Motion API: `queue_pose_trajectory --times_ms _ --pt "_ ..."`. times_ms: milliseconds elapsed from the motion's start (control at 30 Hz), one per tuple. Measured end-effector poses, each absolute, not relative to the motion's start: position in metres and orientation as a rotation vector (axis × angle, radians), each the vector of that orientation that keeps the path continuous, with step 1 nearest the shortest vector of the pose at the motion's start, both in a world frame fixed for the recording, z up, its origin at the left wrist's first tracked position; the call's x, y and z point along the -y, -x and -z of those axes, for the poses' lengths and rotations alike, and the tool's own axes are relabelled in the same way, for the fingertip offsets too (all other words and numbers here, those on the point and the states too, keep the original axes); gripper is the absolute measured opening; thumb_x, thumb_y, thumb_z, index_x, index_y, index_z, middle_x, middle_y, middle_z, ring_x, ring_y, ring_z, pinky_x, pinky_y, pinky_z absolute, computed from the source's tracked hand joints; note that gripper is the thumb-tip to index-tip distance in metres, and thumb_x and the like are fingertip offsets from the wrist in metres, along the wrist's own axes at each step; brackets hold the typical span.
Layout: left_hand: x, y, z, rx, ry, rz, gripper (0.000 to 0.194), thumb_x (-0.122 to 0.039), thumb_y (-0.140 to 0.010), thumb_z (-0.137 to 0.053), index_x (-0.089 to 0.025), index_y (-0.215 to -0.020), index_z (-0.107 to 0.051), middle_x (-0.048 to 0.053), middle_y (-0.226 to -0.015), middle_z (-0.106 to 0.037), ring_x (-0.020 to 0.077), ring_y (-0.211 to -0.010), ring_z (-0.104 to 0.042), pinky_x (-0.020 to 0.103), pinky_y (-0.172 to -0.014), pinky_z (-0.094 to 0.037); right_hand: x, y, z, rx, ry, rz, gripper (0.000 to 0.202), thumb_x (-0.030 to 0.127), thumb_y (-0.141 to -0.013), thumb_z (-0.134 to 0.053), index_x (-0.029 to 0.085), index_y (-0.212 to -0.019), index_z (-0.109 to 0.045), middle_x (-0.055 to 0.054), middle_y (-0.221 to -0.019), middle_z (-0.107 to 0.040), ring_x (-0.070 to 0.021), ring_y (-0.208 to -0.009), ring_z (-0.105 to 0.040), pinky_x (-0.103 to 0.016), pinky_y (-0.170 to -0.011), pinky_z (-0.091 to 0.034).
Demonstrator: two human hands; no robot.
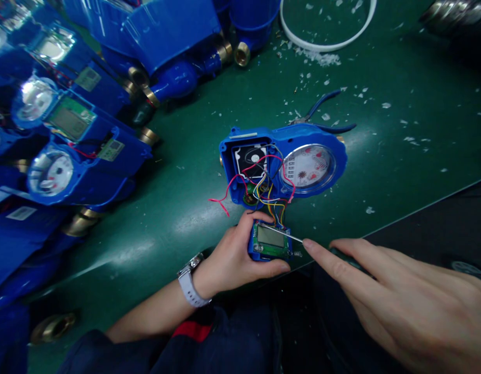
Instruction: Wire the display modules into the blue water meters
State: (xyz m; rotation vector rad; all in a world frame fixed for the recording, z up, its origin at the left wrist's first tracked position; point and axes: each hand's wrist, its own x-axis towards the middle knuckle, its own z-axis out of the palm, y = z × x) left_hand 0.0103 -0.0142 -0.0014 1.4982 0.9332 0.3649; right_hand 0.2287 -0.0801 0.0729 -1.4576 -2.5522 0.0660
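My left hand point(240, 249) grips a small circuit board with a display point(270, 237), thumb along the near side and index finger along the far side. Several coloured wires point(269, 200) run from the board into an opened blue water meter point(277, 135), whose round dial point(307, 165) faces up. In my right hand point(392, 291) is a screwdriver point(289, 236); its thin metal shaft reaches over the display to the board's far left edge. The dark handle is mostly hidden by my fingers. A red wire point(225, 195) with loose ends sticks out left of the meter.
Blue-handled pliers point(322, 106) lie behind the meter, touching or close to it. Several blue water meters point(80, 161) crowd the left and back of the green table point(194, 156). A white ring point(328, 47) and whitish scraps lie at the back. The table's front edge runs beneath my hands.
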Motion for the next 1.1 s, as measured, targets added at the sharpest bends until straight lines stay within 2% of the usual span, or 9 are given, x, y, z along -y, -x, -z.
queue_pose_trajectory --times_ms 200,467,733,867,1100 --pt "0.016 -0.012 0.000 -0.937 -1.476 -0.391 0.061 -0.043 -0.068 -0.080 -0.020 -0.112 -0.044 0.008 -0.105 -0.066 0.0206 -0.086 -0.067 0.032 -0.074 -0.052 0.086 -0.235 -0.051 2.487 1.473 -0.132 0.041 0.004 -0.086 -0.041 0.016 -0.120 -0.060 -0.007 -0.096 -0.070 -0.0166 -0.073 -0.068 -0.027 -0.060 -0.053" --pt "0.016 -0.013 0.000 -0.896 -1.378 -0.421 0.061 -0.040 -0.067 -0.081 -0.020 -0.111 -0.045 0.006 -0.100 -0.066 0.0180 -0.082 -0.065 0.029 -0.070 -0.052 0.096 -0.232 -0.029 2.329 1.522 -0.280 0.038 0.003 -0.090 -0.048 0.016 -0.123 -0.060 -0.008 -0.097 -0.066 -0.0147 -0.079 -0.067 -0.024 -0.070 -0.054" --pt "0.015 -0.012 0.001 -0.817 -1.235 -0.428 0.060 -0.036 -0.063 -0.083 -0.020 -0.109 -0.046 0.003 -0.093 -0.063 0.0151 -0.077 -0.061 0.026 -0.069 -0.050 0.086 -0.241 -0.029 2.075 1.435 -0.740 0.041 0.004 -0.090 -0.051 0.023 -0.126 -0.058 -0.005 -0.103 -0.066 -0.0126 -0.085 -0.067 -0.019 -0.070 -0.055" --pt "0.014 -0.012 0.001 -0.796 -1.241 -0.409 0.060 -0.033 -0.064 -0.083 -0.020 -0.109 -0.046 0.001 -0.091 -0.063 0.0142 -0.075 -0.060 0.025 -0.067 -0.049 0.082 -0.250 -0.040 2.170 1.433 -0.698 0.038 0.007 -0.091 -0.052 0.022 -0.126 -0.058 -0.005 -0.104 -0.066 -0.0123 -0.085 -0.067 -0.019 -0.070 -0.054" --pt "0.013 -0.012 0.000 -0.814 -1.302 -0.379 0.059 -0.035 -0.066 -0.082 -0.019 -0.110 -0.046 0.003 -0.093 -0.064 0.0150 -0.077 -0.061 0.025 -0.068 -0.049 0.063 -0.260 -0.062 2.517 1.308 -0.426 0.032 0.015 -0.096 -0.041 0.018 -0.122 -0.060 -0.004 -0.094 -0.066 -0.0110 -0.067 -0.063 -0.023 -0.054 -0.046"
